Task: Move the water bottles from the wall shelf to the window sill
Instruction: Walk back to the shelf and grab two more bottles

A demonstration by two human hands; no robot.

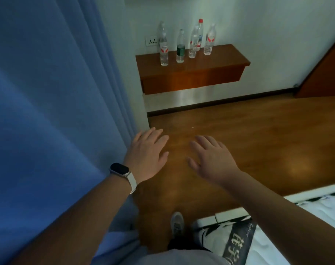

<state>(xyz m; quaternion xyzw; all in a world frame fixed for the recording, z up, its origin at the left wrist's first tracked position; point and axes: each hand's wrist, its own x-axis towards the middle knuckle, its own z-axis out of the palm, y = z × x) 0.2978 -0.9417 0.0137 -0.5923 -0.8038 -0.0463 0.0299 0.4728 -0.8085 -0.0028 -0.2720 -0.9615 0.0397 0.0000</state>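
Note:
Several clear plastic water bottles stand upright on a brown wooden wall shelf (216,60) at the far wall. One with a red-and-white label (164,50) is at the left, one with a green label (180,48) beside it, a red-capped one (200,33) behind another, and one (209,41) at the right. My left hand (147,152), a watch on its wrist, and my right hand (210,157) are stretched out palm down over the floor, fingers apart, holding nothing, well short of the shelf. No window sill is visible.
A blue curtain (48,111) fills the left side. A bed with white bedding (306,226) lies at the lower right. A wall socket (152,41) sits left of the bottles. A brown wooden panel (323,73) leans at the right. Wooden floor (248,127) lies between me and the shelf.

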